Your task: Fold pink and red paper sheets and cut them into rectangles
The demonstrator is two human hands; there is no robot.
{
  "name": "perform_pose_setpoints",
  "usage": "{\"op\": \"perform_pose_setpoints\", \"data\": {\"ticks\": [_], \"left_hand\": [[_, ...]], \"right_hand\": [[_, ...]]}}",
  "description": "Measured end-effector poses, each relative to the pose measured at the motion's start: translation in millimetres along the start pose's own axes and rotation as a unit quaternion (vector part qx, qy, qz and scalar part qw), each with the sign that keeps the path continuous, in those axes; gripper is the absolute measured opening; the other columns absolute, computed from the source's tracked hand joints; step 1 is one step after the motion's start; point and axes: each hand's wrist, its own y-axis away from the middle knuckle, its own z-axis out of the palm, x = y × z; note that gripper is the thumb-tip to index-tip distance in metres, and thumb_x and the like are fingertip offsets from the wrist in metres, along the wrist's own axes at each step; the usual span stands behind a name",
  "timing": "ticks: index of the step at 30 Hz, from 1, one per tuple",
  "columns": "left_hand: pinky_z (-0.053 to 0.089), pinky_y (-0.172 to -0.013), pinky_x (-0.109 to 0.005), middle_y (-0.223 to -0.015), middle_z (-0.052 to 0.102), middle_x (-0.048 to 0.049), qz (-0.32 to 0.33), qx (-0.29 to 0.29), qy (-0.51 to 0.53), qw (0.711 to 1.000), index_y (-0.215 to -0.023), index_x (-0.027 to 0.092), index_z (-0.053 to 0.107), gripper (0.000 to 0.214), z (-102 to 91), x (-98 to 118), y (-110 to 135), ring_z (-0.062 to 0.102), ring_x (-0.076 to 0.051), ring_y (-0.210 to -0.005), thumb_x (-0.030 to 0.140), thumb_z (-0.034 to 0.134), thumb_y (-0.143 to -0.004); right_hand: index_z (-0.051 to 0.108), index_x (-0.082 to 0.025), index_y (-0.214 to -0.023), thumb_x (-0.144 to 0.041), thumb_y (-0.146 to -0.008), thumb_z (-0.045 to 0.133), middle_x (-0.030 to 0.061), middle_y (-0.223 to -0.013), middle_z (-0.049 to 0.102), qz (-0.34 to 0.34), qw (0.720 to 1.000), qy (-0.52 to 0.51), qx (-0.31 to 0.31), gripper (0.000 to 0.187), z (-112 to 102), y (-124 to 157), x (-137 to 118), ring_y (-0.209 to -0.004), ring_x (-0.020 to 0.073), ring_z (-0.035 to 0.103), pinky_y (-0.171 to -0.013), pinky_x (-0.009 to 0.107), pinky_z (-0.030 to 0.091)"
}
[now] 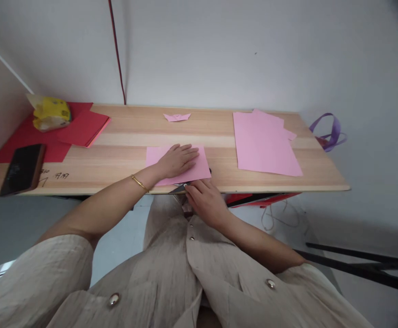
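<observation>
My left hand [178, 161] lies flat on a sheet of pink paper [204, 169] at the front of the table, its fingers stretched over the upper right part. By the table's front edge, my right hand [206, 200] is closed around a pair of scissors [178, 188]. The dark blades point left along the paper's lower edge, and the pivot shows beside my fingertips. Much of the scissors is hidden under the hand and paper. Farther back stands a small folded pink paper boat [177, 117].
Larger pink sheets [265, 143] lie to the right. At the left are red papers [83, 130], a yellow tissue pack [52, 113] and a dark phone [23, 169]. A purple strap [335, 132] hangs beyond the table's [216, 127] right end. Behind is a wall.
</observation>
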Motion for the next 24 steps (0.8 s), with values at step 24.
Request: {"op": "perform_pose_setpoints", "data": {"ticks": [24], "left_hand": [[0.022, -0.118, -0.046, -0.151, 0.045, -0.0104, 0.097, 0.006, 0.009, 0.995, -0.140, 0.022, 0.053, 0.050, -15.1, -47, 67, 0.031, -0.026, -0.145, 0.046, 0.031, -0.101]], "right_hand": [[0.068, -0.017, -0.096, -0.021, -0.097, 0.048, 0.0094, -0.091, 0.065, -0.037, 0.999, -0.002, 0.003, 0.020, 16, -14, -7, -0.086, 0.0214, 0.052, -0.077, 0.035, 0.041]]}}
